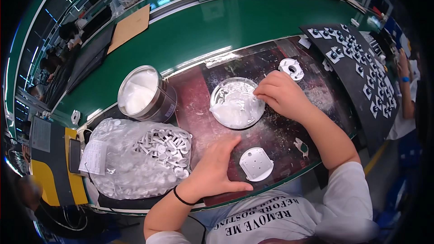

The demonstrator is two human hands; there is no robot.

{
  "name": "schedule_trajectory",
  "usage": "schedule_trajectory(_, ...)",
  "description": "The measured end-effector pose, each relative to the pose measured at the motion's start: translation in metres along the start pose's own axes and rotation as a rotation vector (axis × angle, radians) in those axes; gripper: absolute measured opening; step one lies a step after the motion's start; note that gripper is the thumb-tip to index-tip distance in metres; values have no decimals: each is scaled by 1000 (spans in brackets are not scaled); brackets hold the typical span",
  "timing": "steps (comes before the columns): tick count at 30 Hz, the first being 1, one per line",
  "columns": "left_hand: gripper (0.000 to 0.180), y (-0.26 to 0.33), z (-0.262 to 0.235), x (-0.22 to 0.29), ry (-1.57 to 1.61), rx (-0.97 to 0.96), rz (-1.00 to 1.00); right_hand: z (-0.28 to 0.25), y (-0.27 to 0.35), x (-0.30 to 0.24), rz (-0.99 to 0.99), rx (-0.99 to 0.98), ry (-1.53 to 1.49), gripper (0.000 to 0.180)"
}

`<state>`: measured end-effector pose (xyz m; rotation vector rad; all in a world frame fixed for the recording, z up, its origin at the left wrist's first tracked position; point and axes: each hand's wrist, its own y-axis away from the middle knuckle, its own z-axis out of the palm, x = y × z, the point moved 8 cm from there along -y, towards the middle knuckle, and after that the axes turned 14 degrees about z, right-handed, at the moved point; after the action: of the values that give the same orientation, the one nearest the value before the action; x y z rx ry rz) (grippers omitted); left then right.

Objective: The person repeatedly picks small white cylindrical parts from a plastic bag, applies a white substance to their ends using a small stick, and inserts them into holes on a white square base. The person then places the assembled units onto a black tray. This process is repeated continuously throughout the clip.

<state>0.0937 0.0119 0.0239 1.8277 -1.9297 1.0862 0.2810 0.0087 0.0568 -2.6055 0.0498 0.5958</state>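
Note:
My left hand (216, 171) rests low over the dark red work mat, thumb and fingers spread apart with nothing between them. Just right of it lies a white flat-sided round plate (257, 164) with small holes. Ahead, a round metal lid (248, 123) carries a smeared white, grease-like paste (236, 109). At the lid's right rim my right hand (284, 95) has its thumb and fingertips pinched together; whatever they hold is too small to make out. Beyond this hand sits a white round part (291, 69) with a central hole.
An open metal can (145, 94) of white paste stands left of the lid. Nearer is a plastic bag (131, 160) of white plug-shaped parts (168, 147). A black board (361, 70) with several small parts lies at right. Behind runs a green surface (217, 27); other people work farther off.

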Motion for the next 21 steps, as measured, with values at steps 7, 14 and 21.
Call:
schedule_trajectory(7,104,1,7,1,-45,-25,0,7,1,0,-47,-3,135,13)
schedule_trajectory(14,103,0,7,2,-81,-33,7,10,3,8,-44,-26,174,11)
schedule_trajectory(21,107,-1,5,4,-114,-43,4,14,3,11,-37,-58,219,11)
